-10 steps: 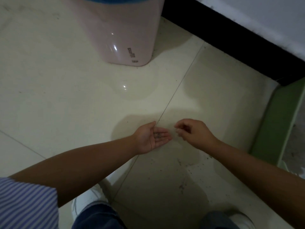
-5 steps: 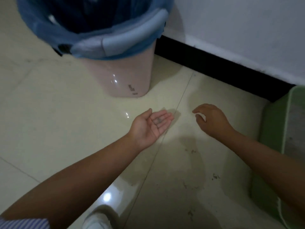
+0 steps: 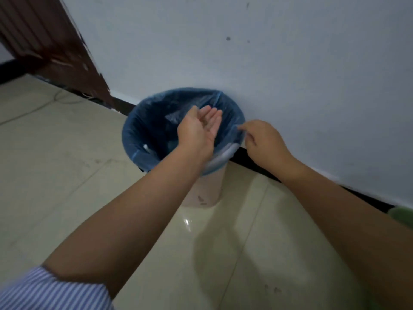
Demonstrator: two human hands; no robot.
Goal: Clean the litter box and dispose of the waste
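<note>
A pale pink waste bin (image 3: 202, 189) lined with a blue plastic bag (image 3: 143, 135) stands on the floor against the wall. My left hand (image 3: 200, 128) is held over the bin's mouth, fingers straight and palm tilted sideways; no litter grains show on it. My right hand (image 3: 262, 140) is at the bin's right rim with fingers curled, its fingertips at the edge of the bag. Whether it pinches the bag I cannot make out. A corner of the green litter box (image 3: 402, 214) shows at the right edge.
A white wall (image 3: 290, 74) with a black skirting runs behind the bin. A dark wooden door (image 3: 55, 48) stands at the upper left, with a thin cable (image 3: 42, 104) on the tiles before it. A few dark specks (image 3: 271, 289) lie on the cream floor tiles.
Both hands have risen from near the floor to the bin. My left hand, which cupped a few litter grains, now tilts over the bin's mouth. My right hand has reached the bin's rim.
</note>
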